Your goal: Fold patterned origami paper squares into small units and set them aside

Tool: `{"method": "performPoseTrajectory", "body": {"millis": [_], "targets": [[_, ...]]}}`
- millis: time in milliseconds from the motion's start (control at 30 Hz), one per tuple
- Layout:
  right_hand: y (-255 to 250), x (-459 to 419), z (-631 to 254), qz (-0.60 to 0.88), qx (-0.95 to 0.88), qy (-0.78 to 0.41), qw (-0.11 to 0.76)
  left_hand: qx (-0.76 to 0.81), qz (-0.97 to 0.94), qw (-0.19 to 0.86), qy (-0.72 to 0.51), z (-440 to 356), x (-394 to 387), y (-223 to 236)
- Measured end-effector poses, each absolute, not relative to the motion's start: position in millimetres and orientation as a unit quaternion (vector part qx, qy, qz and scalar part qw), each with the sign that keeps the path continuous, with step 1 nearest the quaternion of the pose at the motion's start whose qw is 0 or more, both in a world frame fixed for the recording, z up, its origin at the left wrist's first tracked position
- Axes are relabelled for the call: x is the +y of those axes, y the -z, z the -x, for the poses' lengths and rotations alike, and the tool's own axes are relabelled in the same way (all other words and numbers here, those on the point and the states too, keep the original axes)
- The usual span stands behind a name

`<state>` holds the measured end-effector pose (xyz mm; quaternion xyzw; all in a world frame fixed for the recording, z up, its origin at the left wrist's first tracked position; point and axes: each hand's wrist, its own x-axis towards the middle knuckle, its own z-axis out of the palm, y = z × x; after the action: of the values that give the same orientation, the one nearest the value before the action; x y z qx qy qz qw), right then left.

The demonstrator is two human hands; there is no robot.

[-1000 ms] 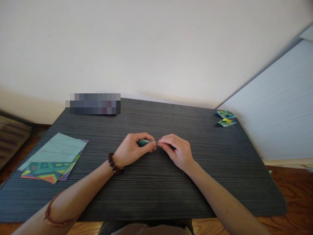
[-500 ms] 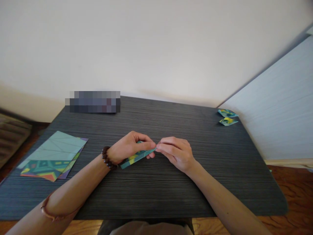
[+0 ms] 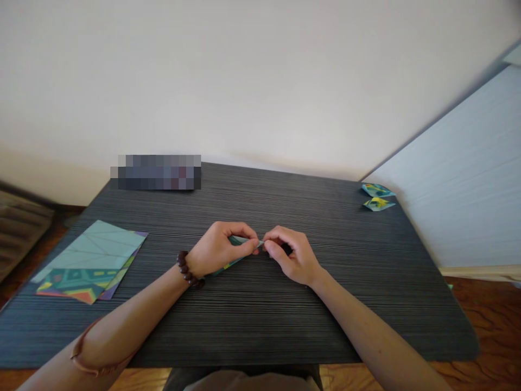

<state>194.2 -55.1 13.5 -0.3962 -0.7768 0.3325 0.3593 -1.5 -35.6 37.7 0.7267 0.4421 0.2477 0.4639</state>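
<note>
A narrow piece of folded paper (image 3: pixel 232 264), teal with a bit of yellow, is pinched between thumb and fingers of my left hand (image 3: pixel 222 245). Most of it lies hidden beneath that hand. Its pointed tip shows between the two hands, just over the middle of the table. My right hand (image 3: pixel 293 254) is closed in a pinch at this tip, thumb against fingertips, so the paper's end is partly covered there.
Patterned paper sheets (image 3: pixel 95 247) lie stacked at the table's left. Two small folded paper pieces (image 3: pixel 378 204) rest near the back right corner. A blurred-out dark object (image 3: pixel 157 174) sits at the back left. Behind the dark table (image 3: pixel 260 326) rises a white wall (image 3: pixel 260 81).
My right hand has turned, so its thumb now shows. The folded paper has tilted, and less of it shows below my left hand.
</note>
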Motion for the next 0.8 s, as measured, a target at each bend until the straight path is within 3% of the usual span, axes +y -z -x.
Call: {"method": "performPoseTrajectory", "body": {"millis": [800], "targets": [[-11.2, -55.3, -192.8, 0.400, -0.777, -0.335, 0.352, 0.427, -0.757, 0.426, -0.252, -0.7, -37.4, -33.4]]}}
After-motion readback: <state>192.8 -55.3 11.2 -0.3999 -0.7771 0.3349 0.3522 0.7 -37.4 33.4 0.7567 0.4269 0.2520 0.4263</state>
